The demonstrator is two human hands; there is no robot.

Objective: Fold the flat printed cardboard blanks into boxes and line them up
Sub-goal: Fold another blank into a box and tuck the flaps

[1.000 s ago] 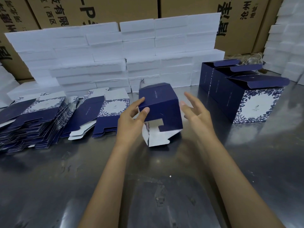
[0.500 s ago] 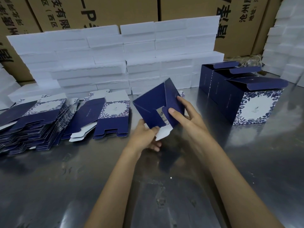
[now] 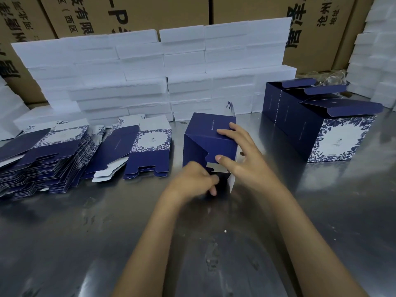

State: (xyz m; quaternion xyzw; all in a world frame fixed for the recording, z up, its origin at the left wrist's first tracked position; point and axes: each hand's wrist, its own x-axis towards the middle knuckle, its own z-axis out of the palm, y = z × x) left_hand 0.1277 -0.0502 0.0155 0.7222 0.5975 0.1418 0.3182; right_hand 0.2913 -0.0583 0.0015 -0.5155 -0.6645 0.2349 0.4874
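Observation:
A navy half-folded box (image 3: 205, 142) lies on its side at the middle of the steel table (image 3: 85, 232), its bottom flaps facing me. My right hand (image 3: 242, 155) holds its right side, fingers over the top panel and thumb pressing a bottom flap. My left hand (image 3: 192, 181) has curled fingers at the lower flap by the box's bottom edge; its fingertips are partly hidden. Flat printed blanks lie in a fanned stack (image 3: 42, 159) at the left and a smaller pile (image 3: 147, 151) beside it. Three folded boxes (image 3: 334, 136) stand in a row at the right, lids open.
White foam blocks (image 3: 150, 78) are stacked in a wall behind the work area, with more (image 3: 377, 50) at the far right. Brown shipping cartons (image 3: 246, 9) stand behind them. A tangle of cord (image 3: 325, 76) lies behind the folded boxes.
The box has gone from a tilted, half-collapsed shape held up to a squared shape lying near the table. My right hand shifted over its top and my left dropped to the lower flap.

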